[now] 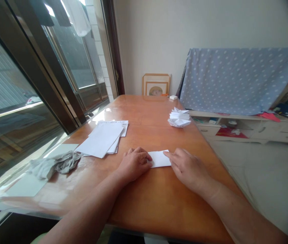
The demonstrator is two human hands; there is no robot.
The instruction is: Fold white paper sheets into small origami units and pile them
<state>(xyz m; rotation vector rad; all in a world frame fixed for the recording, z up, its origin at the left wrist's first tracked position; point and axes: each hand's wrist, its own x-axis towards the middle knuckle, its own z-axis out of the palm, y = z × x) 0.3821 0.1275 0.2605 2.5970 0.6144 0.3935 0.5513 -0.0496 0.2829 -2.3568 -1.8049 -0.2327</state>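
A small folded sheet of white paper [159,159] lies flat on the brown table in front of me. My left hand [135,163] is closed at its left end, thumb and fingers curled in on the edge. At the opposite end, my right hand [187,168] grips the paper, its index finger along the upper right corner and the other fingers curled under. Farther back to the right sits a small pile of folded white paper pieces [179,119] with pointed tips. Loose white sheets [102,138] lie stacked unevenly beyond my left hand.
Crumpled grey cloth [67,162] lies on the clear sheet covering the table's left side. A small white object [173,97] is at the far edge. Glass sliding doors [19,84] stand left; a low white cabinet [255,130] under a dotted blue cloth [235,79] stands right.
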